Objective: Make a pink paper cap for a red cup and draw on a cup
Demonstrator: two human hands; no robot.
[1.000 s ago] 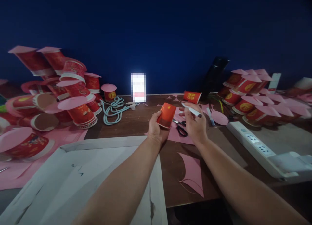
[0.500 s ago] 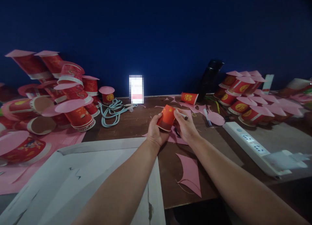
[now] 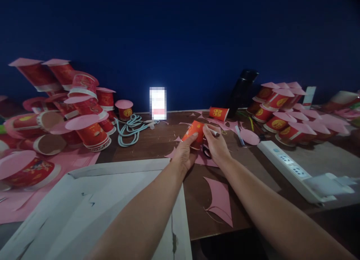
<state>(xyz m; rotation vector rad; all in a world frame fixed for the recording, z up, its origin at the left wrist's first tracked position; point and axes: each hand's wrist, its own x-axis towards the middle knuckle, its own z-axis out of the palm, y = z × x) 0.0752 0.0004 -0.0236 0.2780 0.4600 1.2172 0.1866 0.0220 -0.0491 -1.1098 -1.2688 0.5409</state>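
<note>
My left hand (image 3: 184, 153) is closed round a red paper cup (image 3: 198, 131), its thumb lying across the cup's side. At the cup's right edge, my right hand (image 3: 216, 145) grips a marker pen (image 3: 215, 133) with a pale end pointing right; its other end is hidden by the fingers. Just below the right hand, a black scissor handle (image 3: 206, 152) shows over pink paper (image 3: 208, 161). Behind my hands, another red paper cup (image 3: 218, 113) with gold lettering lies on its side among pink scraps.
Red cups topped with pink discs are piled at left (image 3: 91, 134) and right (image 3: 281, 121). A white power strip (image 3: 289, 166) with a plug lies at right. A white box lid (image 3: 92, 215), a blue cable (image 3: 129, 130), a glowing screen (image 3: 158, 102) and a black bottle (image 3: 243, 89) are also here.
The cup has turned in my left hand, and the left thumb has moved across its side. My right hand has shifted slightly, showing more of the scissor handle below it.
</note>
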